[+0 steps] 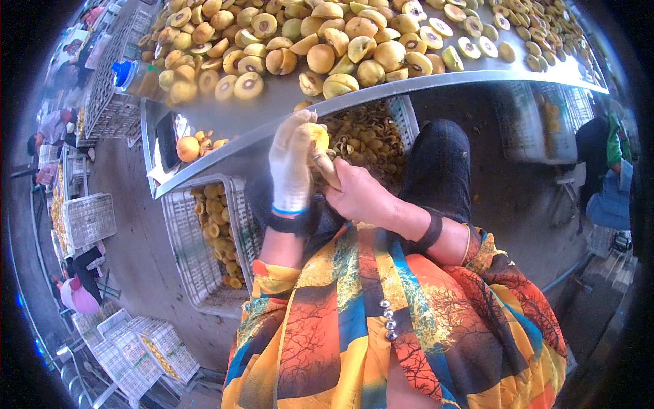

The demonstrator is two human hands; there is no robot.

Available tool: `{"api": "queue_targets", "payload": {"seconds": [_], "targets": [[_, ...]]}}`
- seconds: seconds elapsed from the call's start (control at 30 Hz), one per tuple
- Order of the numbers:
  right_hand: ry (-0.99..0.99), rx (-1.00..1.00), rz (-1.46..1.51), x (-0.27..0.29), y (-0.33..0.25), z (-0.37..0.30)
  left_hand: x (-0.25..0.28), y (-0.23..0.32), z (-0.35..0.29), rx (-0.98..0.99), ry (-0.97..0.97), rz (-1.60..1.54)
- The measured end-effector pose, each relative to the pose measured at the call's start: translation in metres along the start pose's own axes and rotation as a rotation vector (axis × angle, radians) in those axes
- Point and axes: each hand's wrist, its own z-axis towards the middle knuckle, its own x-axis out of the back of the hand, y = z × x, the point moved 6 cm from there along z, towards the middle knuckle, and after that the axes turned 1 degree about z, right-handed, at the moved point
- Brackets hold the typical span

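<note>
While the metal bench (238, 117), heaped with halved stone fruit (320, 58), spans the far side, the white-gloved left hand (291, 163) has its grip closed around one stone-fruit piece (317, 134), which sits between its fingers and thumb. The piece looks bright yellow, its lower part hidden. The left hand points upward; the bare right hand (361, 194) angles in leftward, fist wrapped around a tan tool handle (330, 174) just below the piece.

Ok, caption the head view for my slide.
Gloved left hand holding yellow fruit, right hand gripping a tool, beside a metal table piled with cut fruit.
</note>
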Motion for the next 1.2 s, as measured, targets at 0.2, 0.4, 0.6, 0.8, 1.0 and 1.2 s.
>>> {"api": "queue_targets", "payload": {"seconds": [0.2, 0.4, 0.6, 0.8, 1.0, 1.2], "targets": [[-0.205, -0.295, 0.3, -0.014, 0.002, -0.005, 0.0, -0.014, -0.006, 0.423, 0.06, -0.201], [-0.226, -0.325, 0.487, -0.022, 0.003, -0.007, -0.004, -0.025, 0.0, 0.64, -0.116, -0.333], [-0.272, -0.386, 0.474, -0.024, 0.007, -0.008, 0.006, -0.025, 0.004, 0.418, -0.074, 0.0], [-0.403, -0.452, 0.797, -0.034, 0.006, -0.013, -0.006, -0.021, -0.001, 0.597, -0.169, -0.271], [-0.342, -0.179, 0.732, -0.034, 0.005, 0.001, 0.009, -0.033, 0.004, 0.687, 0.043, -0.673], [-0.187, -0.096, 0.615, -0.017, 0.012, 0.007, 0.052, -0.01, 0.002, 0.603, 0.24, -0.646]]}}
